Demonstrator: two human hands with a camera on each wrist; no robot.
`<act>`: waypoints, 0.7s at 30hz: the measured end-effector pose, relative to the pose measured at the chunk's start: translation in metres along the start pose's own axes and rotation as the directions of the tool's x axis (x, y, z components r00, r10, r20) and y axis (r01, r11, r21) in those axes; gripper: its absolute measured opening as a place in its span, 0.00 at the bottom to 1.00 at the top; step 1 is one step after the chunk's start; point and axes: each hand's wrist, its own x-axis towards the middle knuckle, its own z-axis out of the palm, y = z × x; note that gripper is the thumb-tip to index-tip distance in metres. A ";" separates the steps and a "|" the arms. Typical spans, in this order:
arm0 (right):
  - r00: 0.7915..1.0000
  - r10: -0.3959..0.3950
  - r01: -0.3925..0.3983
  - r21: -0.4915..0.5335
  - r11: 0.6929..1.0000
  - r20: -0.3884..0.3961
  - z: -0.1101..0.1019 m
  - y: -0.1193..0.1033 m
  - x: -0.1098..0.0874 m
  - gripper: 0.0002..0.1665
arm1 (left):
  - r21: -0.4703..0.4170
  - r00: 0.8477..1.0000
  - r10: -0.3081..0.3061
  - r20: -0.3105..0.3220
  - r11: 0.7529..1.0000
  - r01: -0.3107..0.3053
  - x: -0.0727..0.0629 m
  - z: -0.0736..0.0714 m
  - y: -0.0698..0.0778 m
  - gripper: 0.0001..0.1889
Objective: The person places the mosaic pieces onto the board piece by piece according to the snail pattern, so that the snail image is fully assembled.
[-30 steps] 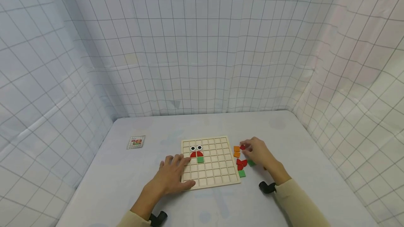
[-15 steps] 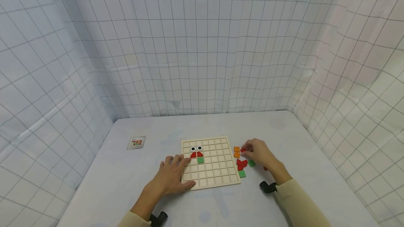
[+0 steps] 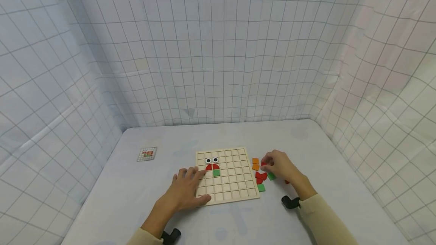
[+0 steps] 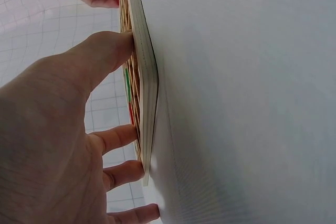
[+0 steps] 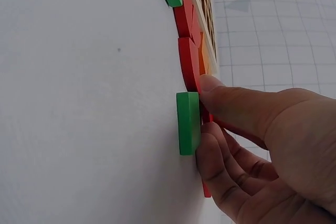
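Observation:
A pale wooden grid board (image 3: pixel 235 189) lies on the table with two eye discs (image 3: pixel 212 160), two red quarter-round tiles (image 3: pixel 215 166) and a green square tile (image 3: pixel 216 172) in its cells. My left hand (image 3: pixel 185 190) rests spread along the board's left side; in the left wrist view its thumb (image 4: pixel 113 48) lies over the board's edge. Right of the board, my right hand (image 3: pixel 277 163) pinches a red tile (image 3: pixel 263 164) between thumb and fingers, which hide much of it. In the right wrist view a green tile (image 5: pixel 188 123) stands close beside those fingertips.
Loose tiles lie by the board's right edge: orange squares (image 3: pixel 255 161), a cluster of red tiles (image 3: pixel 260 177) and a green square (image 3: pixel 261 188). Another red piece (image 3: pixel 287 182) shows beside the right wrist. A small picture card (image 3: pixel 147 154) lies at the far left.
The right thumb and fingers have closed on the red tile and drawn it slightly right, away from the orange squares. The left hand and board have stayed put.

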 end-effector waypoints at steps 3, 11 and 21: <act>1.000 -0.010 0.010 0.001 1.000 -0.006 0.002 0.003 0.001 0.12 | 0.000 1.000 0.000 0.003 1.000 0.000 0.000 0.000 0.000 0.47; 0.997 -0.062 0.063 0.027 0.998 -0.046 0.005 0.010 0.001 0.13 | -0.008 1.000 0.007 -0.001 1.000 -0.007 0.000 0.001 -0.001 0.47; 0.993 -0.086 0.089 0.038 0.995 -0.085 0.007 0.007 0.000 0.08 | 0.000 1.000 0.011 -0.004 1.000 -0.011 0.001 0.003 -0.002 0.47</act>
